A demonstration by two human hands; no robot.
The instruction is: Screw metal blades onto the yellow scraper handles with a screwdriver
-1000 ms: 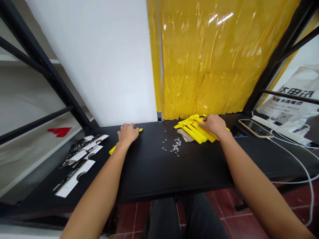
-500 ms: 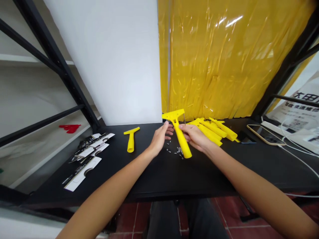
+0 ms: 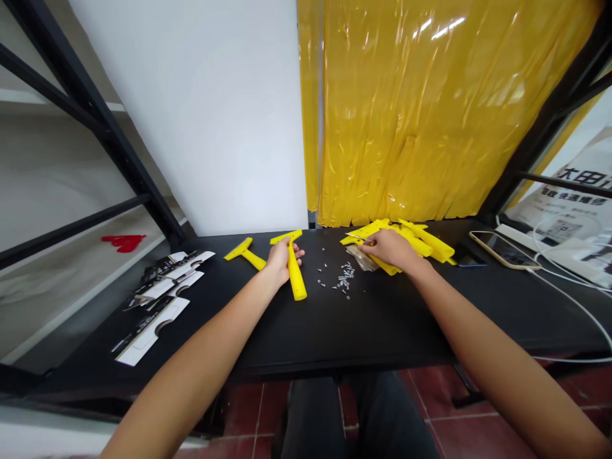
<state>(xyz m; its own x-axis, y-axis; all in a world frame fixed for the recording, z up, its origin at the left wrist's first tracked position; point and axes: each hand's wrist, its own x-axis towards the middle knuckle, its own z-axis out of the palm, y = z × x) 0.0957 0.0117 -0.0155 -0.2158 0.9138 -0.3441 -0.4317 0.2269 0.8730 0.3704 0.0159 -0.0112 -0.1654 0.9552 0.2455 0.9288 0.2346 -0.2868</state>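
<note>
My left hand is shut around the handle of a yellow plastic scraper, with its wide head pointing away from me. Just left of it, a second yellow scraper lies on the black table. My right hand is over a heap of yellow scrapers and pinches a thin metal tool. Beneath that hand's fingertips lies a small clear packet of grey contents. Small metal screws are scattered between my hands.
White-and-black printed cards lie at the table's left edge. A phone, a second dark phone, white cables and a power strip are on the right. A yellow plastic curtain hangs behind the table.
The held scraper has passed from my right hand to my left and moved left. My right hand has moved back over the yellow heap, with the thin metal tool in its fingers.
</note>
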